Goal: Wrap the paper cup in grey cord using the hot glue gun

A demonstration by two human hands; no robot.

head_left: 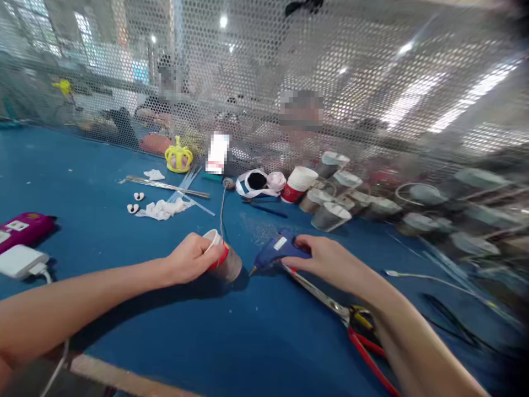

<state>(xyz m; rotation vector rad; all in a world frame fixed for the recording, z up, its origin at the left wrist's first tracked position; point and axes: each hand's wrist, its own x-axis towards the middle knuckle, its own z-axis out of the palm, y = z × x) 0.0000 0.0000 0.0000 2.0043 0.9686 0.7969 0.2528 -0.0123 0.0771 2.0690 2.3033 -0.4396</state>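
Observation:
My left hand (194, 258) grips a paper cup (230, 268), tilted on its side with its white rim toward the upper left. Grey cord covers the cup's lower part, and a red band shows beside my fingers. From the cup, a strand of grey twine (222, 212) runs back to a small ball of twine (228, 183). My right hand (326, 256) is closed around a blue hot glue gun (270, 251), whose nozzle points down left, close to the cup's base but apart from it. Partly under my right forearm lie red-handled shears (330, 303).
Stacked paper cups (301, 184) and several cord-wrapped cups (330, 216) stand back right, before a perforated metal screen (248, 71). A yellow crown-shaped piece (178, 157), crumpled white tissue (165, 208) and metal rods (167, 186) lie back left. A white charger (22, 261) sits far left.

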